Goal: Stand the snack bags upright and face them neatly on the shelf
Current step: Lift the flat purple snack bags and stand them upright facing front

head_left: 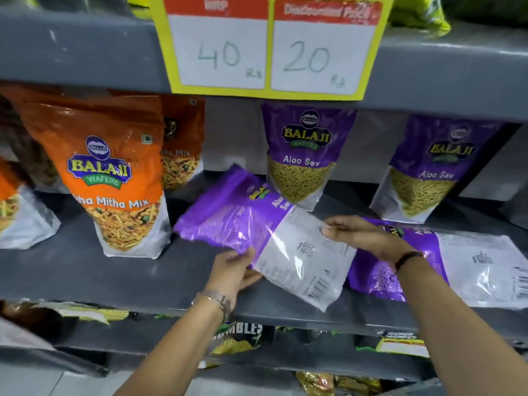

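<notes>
Holding a purple Aloo Sev bag [265,238] with both hands at the front of the grey shelf [85,270], back panel facing up. Left hand [233,274] pinches the near edge, thumb on top and fingers under. Right hand [363,235] has its fingertips on the white bottom half, over at about 3 o'clock from the bag's middle. The bag's long axis runs diagonally, purple top end pointing to roughly 10 o'clock and the white bottom end to 4 o'clock, so it's lying tilted and not standing.

Just to the right, under the right wrist, a second purple bag [471,264] lies flat too, back side up, long axis mostly left to right with the white end toward 3 o'clock.

Farther back, two more Aloo Sev bags stand upright facing front: one [304,155] at 12 o'clock from the held bag, another [428,170] off at 2 o'clock, leaning a bit. Over at 9 to 10 o'clock an orange Mitha Mix bag [114,178] stands upright near the front, with another orange one [181,144] behind it.

Above hangs a yellow price sign [271,47] reading 40 and 20.
</notes>
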